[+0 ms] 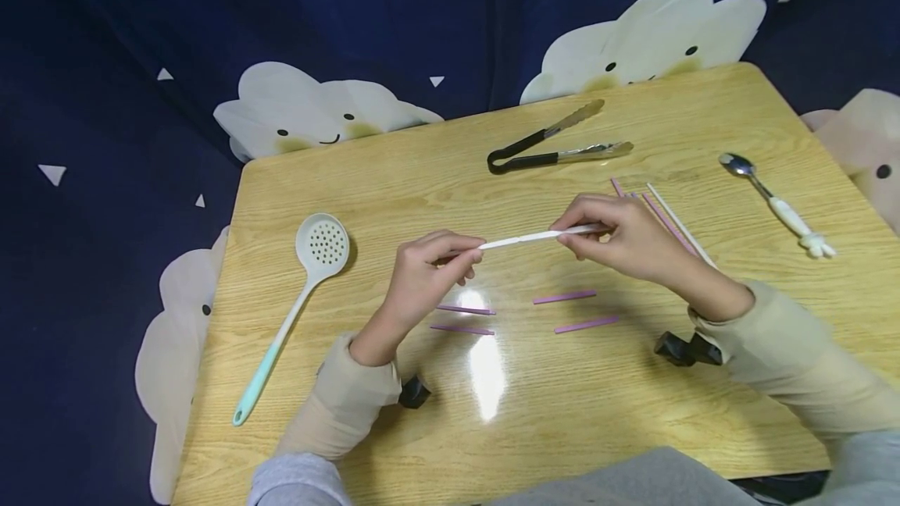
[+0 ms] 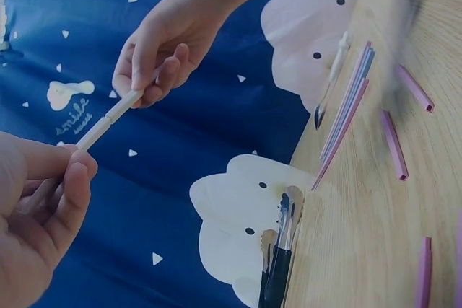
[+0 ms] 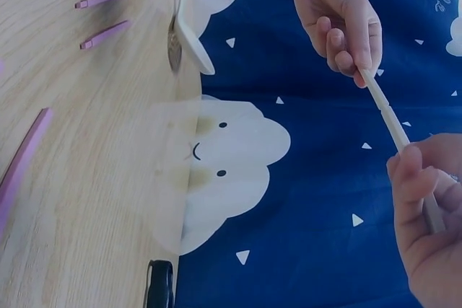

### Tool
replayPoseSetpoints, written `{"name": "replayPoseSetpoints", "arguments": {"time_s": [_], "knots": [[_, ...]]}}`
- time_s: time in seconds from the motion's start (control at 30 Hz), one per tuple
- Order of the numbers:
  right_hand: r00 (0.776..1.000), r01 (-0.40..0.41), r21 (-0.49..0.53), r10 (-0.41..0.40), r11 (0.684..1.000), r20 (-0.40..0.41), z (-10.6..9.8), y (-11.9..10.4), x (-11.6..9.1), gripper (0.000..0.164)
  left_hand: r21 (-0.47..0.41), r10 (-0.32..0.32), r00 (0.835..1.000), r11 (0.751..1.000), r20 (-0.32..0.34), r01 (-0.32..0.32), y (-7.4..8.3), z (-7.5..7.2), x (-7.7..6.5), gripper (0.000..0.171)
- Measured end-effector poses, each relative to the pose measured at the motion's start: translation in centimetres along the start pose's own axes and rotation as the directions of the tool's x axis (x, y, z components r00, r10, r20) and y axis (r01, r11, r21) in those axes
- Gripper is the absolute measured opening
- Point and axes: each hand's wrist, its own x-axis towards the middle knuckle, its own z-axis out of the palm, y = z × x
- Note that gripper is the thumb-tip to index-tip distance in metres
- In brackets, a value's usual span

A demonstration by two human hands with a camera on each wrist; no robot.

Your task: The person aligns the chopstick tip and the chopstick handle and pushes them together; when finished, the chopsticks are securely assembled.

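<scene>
A thin white stick [image 1: 520,239] is held level above the table between both hands, with a small crease or break line near its middle. My left hand [image 1: 429,272] pinches one end between thumb and forefinger. The other end is pinched by my right hand [image 1: 629,239], and part of the stick runs back into its palm. Below the hands, short pink pieces [image 1: 565,297] lie on the table in two pairs, left and right. Longer pink and white sticks [image 1: 678,223] lie partly behind the right hand and wrist.
Black-handled tongs [image 1: 523,155] lie spread at the table's back. To the left is a slotted skimmer [image 1: 309,287] with a mint handle. A spoon [image 1: 773,205] with a white handle lies at the right. The wooden table [image 1: 394,186] meets a dark blue curtain [image 1: 422,14].
</scene>
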Motion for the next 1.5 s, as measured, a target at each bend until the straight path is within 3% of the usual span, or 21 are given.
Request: {"name": "replayPoseSetpoints", "arguments": {"time_s": [0.4,0.67,0.83,1.03,1.13,1.27,1.4,1.5], "knots": [[0.995,0.087,-0.035,-0.088,0.996,-0.034,0.4,-0.4,0.1,0.024,-0.008,0.028,1.0,1.0,-0.001,-0.028,0.1,0.2,0.2,0.009],[0.997,0.073,0.007,-0.073,0.997,-0.024,0.5,-0.4,0.3,0.026,-0.006,0.108,0.994,0.994,0.011,-0.108,-0.1,0.5,0.3,0.008],[0.998,0.055,0.013,-0.055,0.998,-0.016,0.7,-0.6,0.2,0.024,-0.002,0.121,0.993,0.993,0.009,-0.121,-0.1,0.4,0.3,0.009],[0.998,0.06,-0.084,-0.062,0.995,-0.017,0.2,-1.0,0.1,0.022,0.051,0.145,0.989,0.988,0.007,-0.145,0.4,0.2,0.9,0.008],[0.994,0.105,-0.193,-0.107,0.976,-0.001,-0.1,-1.0,0.1,0.019,0.093,0.155,0.988,0.983,0.014,-0.156,0.7,0.1,1.1,0.008],[0.986,0.166,-0.334,-0.167,0.928,0.027,-0.1,-0.8,0.1,0.015,0.131,0.154,0.988,0.979,0.024,-0.156,0.5,0.1,1.0,0.007],[0.98,0.194,-0.441,-0.193,0.876,0.047,0.0,-0.5,0.0,0.012,0.171,0.125,0.99,0.976,0.061,-0.134,-0.1,0.1,1.1,0.009],[0.983,0.18,-0.477,-0.175,0.86,0.055,0.0,0.1,-0.3,0.013,0.193,0.085,0.992,0.976,0.098,-0.103,-0.7,0.0,1.1,0.017]]}}
